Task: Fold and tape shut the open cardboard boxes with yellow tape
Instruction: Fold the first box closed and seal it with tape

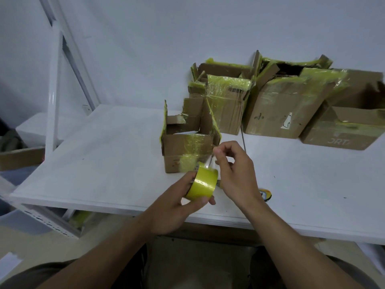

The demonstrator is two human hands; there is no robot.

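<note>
Both bare forearms are extended forward from the bottom of the view and are brought together above the near edge of the table [104, 163]. The left hand [177, 207] is turned palm inward, its thumb laid along the near side of the yellow tape roll [202, 182]. The right hand [235, 174] is raised slightly higher, back toward the camera, with its fingers curled. The table is white and flat, and it is set against a plain white wall [187, 28]. A white metal frame [54, 90] is seen rising at its left corner. The small open box [187, 142] stands on the table just beyond the hands. Its flaps are upright and its front is streaked with yellow tape. Three larger taped boxes [287, 105] are lined up behind it and to the right, along the wall. A small yellow-and-black object [265, 195] lies on the table, partly hidden by the right wrist. The left grip is closed around the roll, which is held tilted in the air above the table edge, just in front of the small box. The right grip is closed in a pinch: a translucent tape end [210, 161], drawn up from the roll, appears to be held between thumb and forefinger.
</note>
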